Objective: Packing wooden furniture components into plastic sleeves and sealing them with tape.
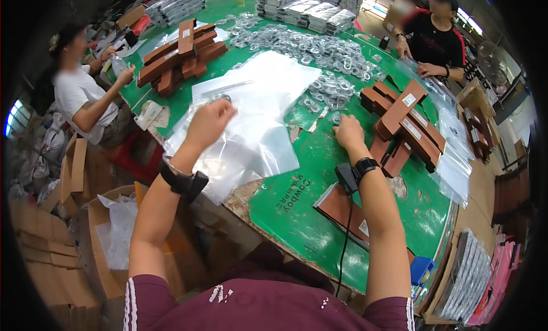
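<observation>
My left hand is closed above a stack of clear plastic bags. A small dark, ring-like piece shows at its fingertips, too small to name for certain. On the right, my right hand has its fingers bent together, with a small clear packet at their tips. Many similar packets with grey rings lie just beyond it. To its right are crossed stacks of flat reddish-brown boxes. Another brown box lies near the table edge, below my right wrist.
The green table has a worn near edge. More brown boxes and silvery bundles stand farther back. People work at left and far right. A cable hangs from my right wrist. A blue tape dispenser sits at the right edge; an open carton stands lower left.
</observation>
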`<state>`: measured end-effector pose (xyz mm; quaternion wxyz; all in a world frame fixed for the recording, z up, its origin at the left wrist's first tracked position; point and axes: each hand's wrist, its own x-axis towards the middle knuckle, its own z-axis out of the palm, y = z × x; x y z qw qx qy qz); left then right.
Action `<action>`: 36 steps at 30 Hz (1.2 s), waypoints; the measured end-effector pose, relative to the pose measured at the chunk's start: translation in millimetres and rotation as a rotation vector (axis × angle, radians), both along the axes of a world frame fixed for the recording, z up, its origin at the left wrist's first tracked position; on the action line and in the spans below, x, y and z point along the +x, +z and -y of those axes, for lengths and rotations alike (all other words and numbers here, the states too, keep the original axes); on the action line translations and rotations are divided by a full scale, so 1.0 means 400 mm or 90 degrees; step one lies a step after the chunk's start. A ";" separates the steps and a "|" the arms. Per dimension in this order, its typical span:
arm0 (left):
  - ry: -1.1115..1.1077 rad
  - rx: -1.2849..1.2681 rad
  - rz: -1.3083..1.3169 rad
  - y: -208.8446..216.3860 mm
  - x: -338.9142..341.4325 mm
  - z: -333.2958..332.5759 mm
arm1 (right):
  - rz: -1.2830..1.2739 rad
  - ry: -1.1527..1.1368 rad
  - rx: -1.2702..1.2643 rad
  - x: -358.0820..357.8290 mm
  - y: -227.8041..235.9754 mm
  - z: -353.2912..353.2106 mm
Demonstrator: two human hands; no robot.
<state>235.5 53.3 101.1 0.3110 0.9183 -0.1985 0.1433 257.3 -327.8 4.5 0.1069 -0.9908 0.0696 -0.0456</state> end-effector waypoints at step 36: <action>-0.187 -0.262 0.250 0.013 -0.344 0.207 | -0.248 0.121 1.284 -0.341 0.228 -0.394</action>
